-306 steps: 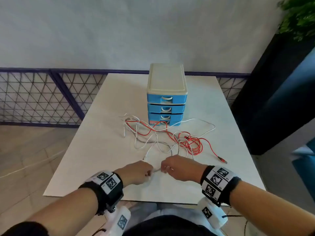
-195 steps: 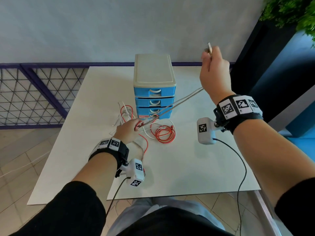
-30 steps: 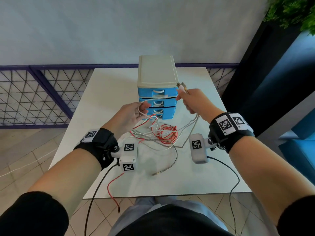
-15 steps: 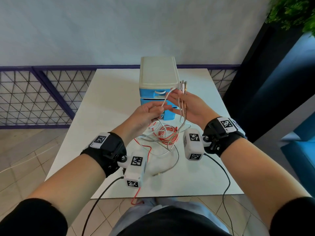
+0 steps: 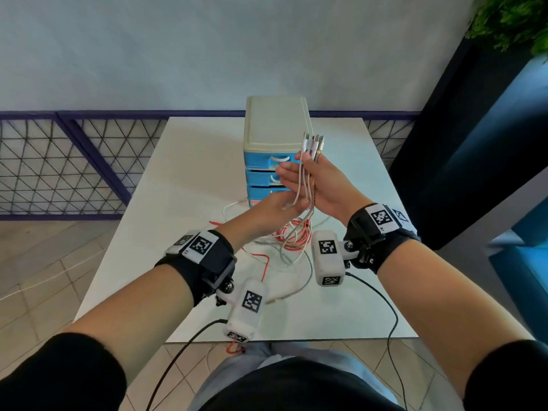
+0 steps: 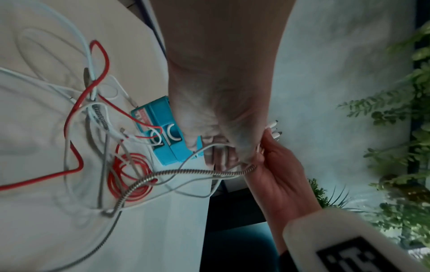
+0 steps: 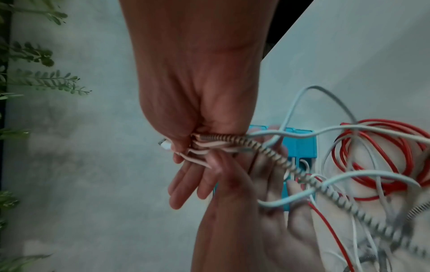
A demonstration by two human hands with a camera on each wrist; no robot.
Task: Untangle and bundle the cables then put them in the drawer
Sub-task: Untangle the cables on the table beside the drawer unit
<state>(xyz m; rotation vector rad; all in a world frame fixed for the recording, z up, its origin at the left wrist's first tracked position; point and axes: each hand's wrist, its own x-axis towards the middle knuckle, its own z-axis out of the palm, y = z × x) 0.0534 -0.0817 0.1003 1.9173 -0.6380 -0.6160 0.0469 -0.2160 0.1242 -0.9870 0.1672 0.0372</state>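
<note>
My right hand (image 5: 311, 170) is raised in front of the blue drawer unit (image 5: 275, 126). Its thumb pinches several cable ends against the palm (image 7: 184, 143), and the plugs (image 5: 312, 143) stick up above it. Just below, my left hand (image 5: 281, 206) curls loosely round the same hanging cables. The white cables and a braided silver cable (image 6: 186, 173) run down from both hands. They reach the tangle on the white table (image 5: 192, 173), where a red cable (image 5: 298, 241) lies coiled. All three drawers are closed.
The braided cable's free end (image 5: 275, 301) lies near the table's front edge. A red cable end (image 5: 234, 350) hangs over that edge. A purple mesh railing (image 5: 74, 161) runs at the left, a dark panel (image 5: 462, 161) stands at the right, and a plant (image 5: 510, 22) is at the top right.
My right hand has lifted the gathered cable ends a little higher. My left hand has slid down the cables, away from the plugs and toward the tangle.
</note>
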